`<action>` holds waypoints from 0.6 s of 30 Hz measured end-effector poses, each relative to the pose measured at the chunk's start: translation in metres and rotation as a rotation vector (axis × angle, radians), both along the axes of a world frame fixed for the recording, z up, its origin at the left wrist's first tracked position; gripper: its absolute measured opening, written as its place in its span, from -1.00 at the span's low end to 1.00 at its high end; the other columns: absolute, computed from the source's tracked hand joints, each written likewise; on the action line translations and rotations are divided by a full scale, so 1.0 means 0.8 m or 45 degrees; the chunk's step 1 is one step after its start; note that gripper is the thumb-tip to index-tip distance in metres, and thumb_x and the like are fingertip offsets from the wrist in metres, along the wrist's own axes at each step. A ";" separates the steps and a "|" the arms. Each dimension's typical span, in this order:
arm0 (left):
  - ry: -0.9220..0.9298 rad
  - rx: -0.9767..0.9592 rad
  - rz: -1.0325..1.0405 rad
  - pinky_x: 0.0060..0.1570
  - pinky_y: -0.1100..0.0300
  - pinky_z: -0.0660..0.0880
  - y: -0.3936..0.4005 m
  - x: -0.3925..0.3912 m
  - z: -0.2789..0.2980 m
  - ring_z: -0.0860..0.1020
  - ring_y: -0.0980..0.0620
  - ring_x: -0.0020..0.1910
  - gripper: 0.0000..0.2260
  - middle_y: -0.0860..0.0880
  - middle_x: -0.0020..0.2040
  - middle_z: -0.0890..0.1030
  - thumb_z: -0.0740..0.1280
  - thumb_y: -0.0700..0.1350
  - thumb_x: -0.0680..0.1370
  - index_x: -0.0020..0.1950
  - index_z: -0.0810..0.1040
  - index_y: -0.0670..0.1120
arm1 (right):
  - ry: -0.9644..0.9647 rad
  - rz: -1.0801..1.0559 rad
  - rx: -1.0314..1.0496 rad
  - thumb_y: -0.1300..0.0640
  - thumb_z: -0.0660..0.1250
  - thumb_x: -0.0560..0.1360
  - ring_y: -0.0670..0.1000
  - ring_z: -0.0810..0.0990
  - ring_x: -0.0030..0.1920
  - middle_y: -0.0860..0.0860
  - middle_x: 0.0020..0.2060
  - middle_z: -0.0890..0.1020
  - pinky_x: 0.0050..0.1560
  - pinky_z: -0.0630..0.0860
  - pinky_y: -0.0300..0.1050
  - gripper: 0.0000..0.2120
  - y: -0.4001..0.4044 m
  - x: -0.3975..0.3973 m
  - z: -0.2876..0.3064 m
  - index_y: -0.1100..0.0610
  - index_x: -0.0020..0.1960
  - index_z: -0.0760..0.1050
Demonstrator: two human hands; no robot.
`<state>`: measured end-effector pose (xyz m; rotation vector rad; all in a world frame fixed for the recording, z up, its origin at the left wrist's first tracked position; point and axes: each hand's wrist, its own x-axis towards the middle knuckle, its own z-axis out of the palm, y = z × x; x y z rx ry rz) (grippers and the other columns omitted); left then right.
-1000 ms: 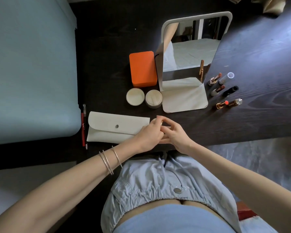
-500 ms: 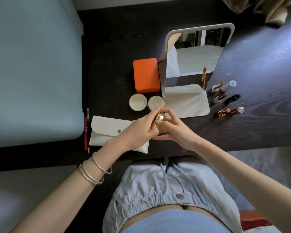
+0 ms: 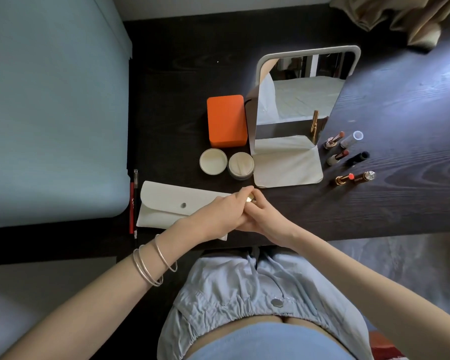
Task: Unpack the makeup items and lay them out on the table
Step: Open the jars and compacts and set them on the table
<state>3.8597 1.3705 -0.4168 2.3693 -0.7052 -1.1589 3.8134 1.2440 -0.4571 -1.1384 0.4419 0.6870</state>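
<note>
Gold tube [image 3: 250,199] is sitting pinched between the left hand [image 3: 218,214] and right hand [image 3: 264,219], both curling round it just above the pouch [image 3: 166,206]. If either grip is slipping, the tube could be rolling off the table [image 3: 374,203] edge.

view: single head-worn wide-angle camera, no second view
facing: forward and steeply down over dark table [image 3: 374,216]
nearness: forearms and lap close at bottom edge; mirror [image 3: 300,100] farther off
edges: wide-angle bending at frame borders
</note>
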 end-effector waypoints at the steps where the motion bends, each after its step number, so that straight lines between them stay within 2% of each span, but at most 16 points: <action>1: 0.007 0.019 -0.049 0.12 0.01 0.45 0.001 0.001 0.000 0.48 -0.16 0.18 -0.51 -0.10 0.30 0.45 0.14 -0.14 0.59 0.50 0.09 -0.01 | 0.003 0.003 0.014 0.23 0.13 0.60 -0.05 0.63 -0.12 0.09 -0.02 0.52 0.03 0.61 -0.06 -0.70 0.001 -0.002 -0.003 0.14 0.30 0.19; 4: -0.032 0.001 -0.117 0.10 -0.05 0.46 0.005 0.002 -0.002 0.50 -0.16 0.13 -0.61 -0.07 0.23 0.46 0.13 -0.14 0.59 0.42 0.22 0.00 | -0.024 0.009 0.004 0.25 0.08 0.61 -0.09 0.63 -0.09 0.07 0.03 0.52 0.07 0.60 -0.07 -0.65 0.004 -0.006 -0.009 0.07 0.37 0.12; 7: -0.109 -0.061 -0.054 0.05 0.09 0.49 0.009 0.005 -0.009 0.51 -0.05 0.10 -0.65 -0.04 0.18 0.52 0.12 -0.18 0.60 0.38 0.29 0.03 | -0.063 -0.026 0.056 0.29 0.06 0.61 -0.02 0.61 0.04 0.16 0.14 0.49 0.10 0.58 -0.05 -0.63 0.005 -0.008 -0.015 0.07 0.37 0.13; 9: -0.126 -0.057 -0.090 0.00 0.17 0.45 0.007 0.005 -0.010 0.49 -0.02 0.10 -0.66 0.00 0.16 0.52 0.10 -0.19 0.60 0.37 0.33 0.03 | -0.012 -0.083 0.105 0.30 0.06 0.60 -0.03 0.61 0.01 0.13 0.09 0.51 0.05 0.60 -0.10 -0.56 0.004 -0.007 -0.019 -0.01 0.40 0.07; 10: -0.112 -0.046 -0.087 0.00 0.14 0.45 0.006 0.006 -0.011 0.50 -0.03 0.10 -0.66 -0.01 0.15 0.52 0.09 -0.17 0.60 0.37 0.33 0.05 | 0.020 -0.111 0.152 0.30 0.07 0.60 -0.04 0.62 -0.02 0.11 0.05 0.53 0.03 0.60 -0.09 -0.53 0.004 -0.005 -0.019 -0.03 0.41 0.05; 12: -0.035 -0.039 0.015 0.08 0.01 0.47 0.006 0.013 -0.009 0.51 -0.06 0.11 -0.65 -0.02 0.16 0.55 0.06 -0.11 0.59 0.35 0.35 0.13 | 0.029 -0.119 0.242 0.29 0.13 0.56 -0.01 0.62 0.00 0.11 0.04 0.55 0.06 0.59 0.00 -0.55 0.003 -0.001 -0.020 -0.01 0.38 0.17; 15: 0.078 -0.086 0.181 0.16 -0.05 0.46 0.012 0.031 -0.005 0.51 0.02 0.14 -0.65 0.06 0.17 0.54 0.13 0.03 0.50 0.29 0.40 0.20 | -0.037 -0.060 0.307 0.27 0.19 0.45 0.12 0.57 0.13 0.18 0.17 0.52 0.17 0.52 0.17 -0.51 -0.004 0.006 -0.020 0.13 0.37 0.31; 18: 0.290 -0.176 0.344 -0.03 0.01 0.61 0.023 0.041 -0.003 0.55 0.01 0.10 -0.60 0.04 0.18 0.52 0.29 -0.14 0.49 0.29 0.41 0.15 | -0.031 -0.036 0.410 0.24 0.21 0.41 0.18 0.56 0.15 0.17 0.21 0.53 0.19 0.50 0.21 -0.44 -0.011 0.012 -0.019 0.11 0.42 0.29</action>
